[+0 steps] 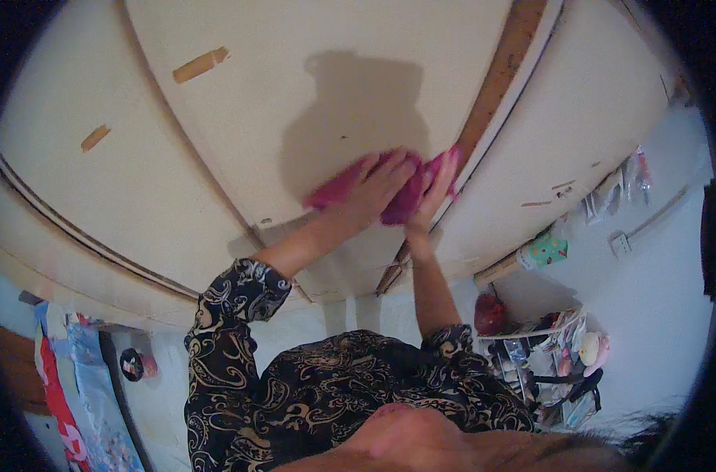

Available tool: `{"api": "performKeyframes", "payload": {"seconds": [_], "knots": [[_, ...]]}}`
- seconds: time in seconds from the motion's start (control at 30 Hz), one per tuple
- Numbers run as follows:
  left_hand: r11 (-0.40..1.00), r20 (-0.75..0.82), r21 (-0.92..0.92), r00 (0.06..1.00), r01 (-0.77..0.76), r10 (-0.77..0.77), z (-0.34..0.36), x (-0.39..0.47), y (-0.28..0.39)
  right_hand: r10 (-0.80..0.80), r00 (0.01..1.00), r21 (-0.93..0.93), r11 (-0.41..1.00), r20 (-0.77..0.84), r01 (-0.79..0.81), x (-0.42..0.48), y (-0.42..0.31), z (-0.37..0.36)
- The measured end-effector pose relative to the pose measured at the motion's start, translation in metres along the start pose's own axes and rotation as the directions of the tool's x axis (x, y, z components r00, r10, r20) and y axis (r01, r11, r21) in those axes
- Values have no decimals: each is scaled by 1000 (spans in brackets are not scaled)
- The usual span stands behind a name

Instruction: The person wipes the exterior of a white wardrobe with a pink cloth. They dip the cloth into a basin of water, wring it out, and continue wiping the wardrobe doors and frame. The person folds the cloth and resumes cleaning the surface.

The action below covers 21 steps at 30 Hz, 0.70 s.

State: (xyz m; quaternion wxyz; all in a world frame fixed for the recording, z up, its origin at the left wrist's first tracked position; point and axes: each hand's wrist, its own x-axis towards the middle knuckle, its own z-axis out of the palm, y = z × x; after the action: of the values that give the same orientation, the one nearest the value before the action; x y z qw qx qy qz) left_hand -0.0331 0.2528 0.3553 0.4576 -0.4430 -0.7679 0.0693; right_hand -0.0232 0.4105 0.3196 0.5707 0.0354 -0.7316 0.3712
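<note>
A magenta cloth (402,197) is pressed against a cream cabinet panel (246,118) in front of me. My left hand (384,183) lies on the cloth with its fingers spread toward the upper right, slightly blurred. My right hand (437,189) holds the cloth's right end at a brown strip (491,97) that runs along the panel's edge. Part of the cloth is hidden under both hands. Around and above them, a dark shadow of a head falls on the panel.
Tan patches (201,64) mark the cream panels. At right, a wall socket (620,243) with a cable sits above a cluttered rack (541,360). Plastic bags (606,194) hang nearby. Blue printed fabric (98,383) hangs at lower left, near a round black object (132,364).
</note>
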Motion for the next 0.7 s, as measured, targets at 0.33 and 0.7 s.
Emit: {"api": "performKeyframes", "payload": {"seconds": [0.33,0.7], "knots": [[814,-20,-568,990,-124,137,101,-145,56,645,754,208,726,125,-655,-152,21,-3],[998,-248,-25,967,61,-65,-75,44,-59,-225,960,58,970,-166,237,79,-67,-19]]}}
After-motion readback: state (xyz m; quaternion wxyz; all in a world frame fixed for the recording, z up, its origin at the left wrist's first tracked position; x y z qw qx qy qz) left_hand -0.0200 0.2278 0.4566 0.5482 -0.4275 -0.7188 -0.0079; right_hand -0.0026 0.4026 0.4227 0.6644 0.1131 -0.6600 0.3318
